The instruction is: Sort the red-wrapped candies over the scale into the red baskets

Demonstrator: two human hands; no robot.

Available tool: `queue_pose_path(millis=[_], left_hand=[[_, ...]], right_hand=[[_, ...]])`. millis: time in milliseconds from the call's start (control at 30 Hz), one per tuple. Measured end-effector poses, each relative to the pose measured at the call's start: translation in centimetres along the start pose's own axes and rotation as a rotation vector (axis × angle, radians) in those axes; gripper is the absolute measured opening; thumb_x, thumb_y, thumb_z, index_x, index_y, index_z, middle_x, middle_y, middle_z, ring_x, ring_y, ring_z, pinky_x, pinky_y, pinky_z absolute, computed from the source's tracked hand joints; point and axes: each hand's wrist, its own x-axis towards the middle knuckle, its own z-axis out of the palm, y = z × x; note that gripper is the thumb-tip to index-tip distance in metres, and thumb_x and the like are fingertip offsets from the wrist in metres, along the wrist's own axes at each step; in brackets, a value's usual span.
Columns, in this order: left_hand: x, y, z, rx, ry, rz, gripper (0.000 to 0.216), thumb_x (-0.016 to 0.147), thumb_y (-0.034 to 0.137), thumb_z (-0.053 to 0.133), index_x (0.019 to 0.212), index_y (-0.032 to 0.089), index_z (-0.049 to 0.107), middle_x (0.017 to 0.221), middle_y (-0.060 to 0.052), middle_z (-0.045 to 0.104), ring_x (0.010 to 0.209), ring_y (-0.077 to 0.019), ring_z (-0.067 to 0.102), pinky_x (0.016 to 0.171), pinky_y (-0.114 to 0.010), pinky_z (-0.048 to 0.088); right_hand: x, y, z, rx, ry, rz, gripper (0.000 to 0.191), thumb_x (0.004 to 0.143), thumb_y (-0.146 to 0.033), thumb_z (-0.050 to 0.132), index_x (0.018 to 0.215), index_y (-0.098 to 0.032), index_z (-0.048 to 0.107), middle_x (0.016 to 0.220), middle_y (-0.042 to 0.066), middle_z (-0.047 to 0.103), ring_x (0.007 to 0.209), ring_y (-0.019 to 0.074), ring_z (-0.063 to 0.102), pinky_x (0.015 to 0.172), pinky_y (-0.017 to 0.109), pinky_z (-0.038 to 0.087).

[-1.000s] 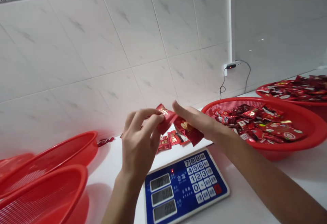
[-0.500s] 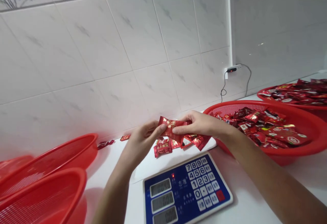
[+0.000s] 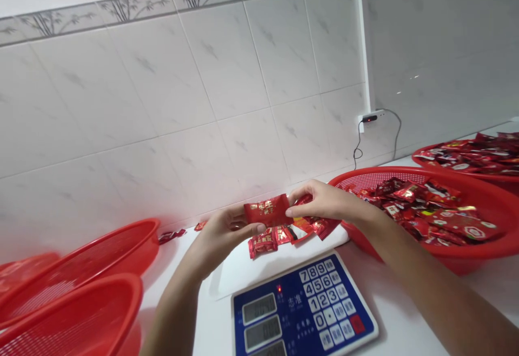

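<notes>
A small red packet with gold print [image 3: 267, 210] is held level above the scale's pan. My left hand [image 3: 224, 231] pinches its left end and my right hand [image 3: 322, 202] pinches its right end. My right hand also has more red packets [image 3: 320, 225] tucked under its palm. Below them a few loose red packets [image 3: 270, 237] lie on the white pan [image 3: 243, 269] of a blue electronic scale [image 3: 304, 307] with a keypad and three displays.
A red basket [image 3: 478, 248] full of red packets stands at the right, with another heaped basket [image 3: 466, 153] behind it. Stacked red baskets [image 3: 81, 291] without packets sit at the left. A charger and cable [image 3: 365, 126] hang on the tiled wall.
My hands came together on one packet and turned it flat, face toward me. The view has tilted up a little.
</notes>
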Motion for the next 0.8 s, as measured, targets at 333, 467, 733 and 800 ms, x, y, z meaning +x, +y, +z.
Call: queue_pose_path(millis=[333,467,733,800], left_hand=[[0.9,-0.7,1.3,0.130,0.141,0.033,0.026,0.079,0.038,0.068,0.094,0.017,0.070,0.097,-0.010,0.077,0.092,-0.0286,0.071,0.088,-0.045,0.054],[1.0,-0.9,1.2,0.129,0.127,0.009,0.028,0.077,0.040,0.069,0.092,0.017,0.069,0.095,-0.009,0.076,0.089,-0.0275,0.071,0.081,-0.040,0.054],[1.7,-2.4,1.8,0.037,0.042,-0.096,0.039,0.077,0.053,0.066,0.088,0.015,0.069,0.079,-0.008,0.073,0.075,-0.0223,0.066,0.071,-0.034,0.049],[2.0,-2.9,2.0,0.016,0.052,-0.073,0.034,0.075,0.048,0.068,0.083,0.015,0.069,0.073,-0.005,0.070,0.069,-0.0198,0.063,0.068,-0.031,0.047]], right_hand=[[0.2,-0.1,0.8,-0.013,0.114,0.009,0.031,0.071,-0.034,0.074,0.098,-0.017,0.077,0.086,0.006,0.072,0.071,0.0154,0.061,0.065,0.027,0.045],[0.4,-0.2,1.4,0.005,0.175,-0.050,0.027,0.072,-0.023,0.069,0.097,-0.017,0.078,0.088,0.006,0.074,0.078,0.0170,0.065,0.071,0.027,0.049],[1.3,0.4,2.0,-0.074,0.197,-0.066,0.022,0.074,-0.021,0.066,0.092,-0.016,0.078,0.089,0.008,0.076,0.086,0.0205,0.068,0.076,0.029,0.050],[1.7,0.8,2.3,-0.144,0.253,-0.048,0.022,0.074,-0.021,0.066,0.092,-0.017,0.078,0.086,0.008,0.075,0.084,0.0212,0.068,0.076,0.031,0.049]])
